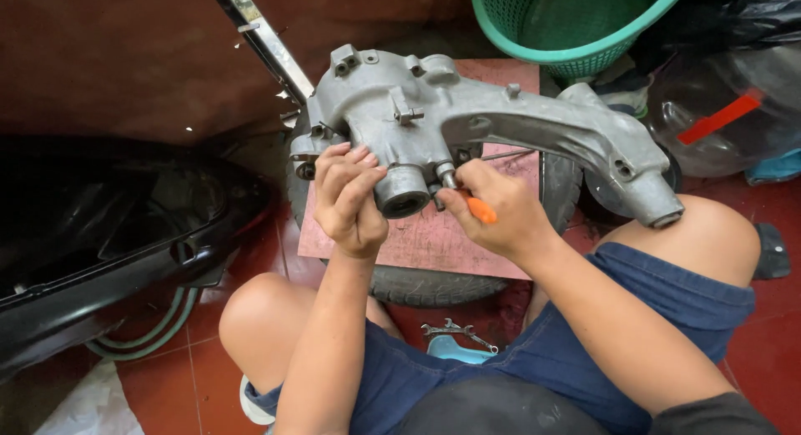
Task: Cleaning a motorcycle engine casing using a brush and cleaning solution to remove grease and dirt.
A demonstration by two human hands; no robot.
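A grey cast-metal engine casing (467, 122) lies across a pink board (434, 235) that rests on a black tyre (434, 286). My left hand (350, 201) grips the casing's lower left side beside a round tubular opening (403, 193). My right hand (501, 214) holds an orange-handled tool (481, 210), its metal tip pressed against a small fitting just right of that opening. The tool's handle is mostly hidden inside my fist.
A green plastic basket (576, 26) stands at the back. A black scooter body panel (117, 235) lies on the left. Wrenches (459, 331) sit on the red tiled floor between my knees. Clear plastic bags (726, 101) are at the right.
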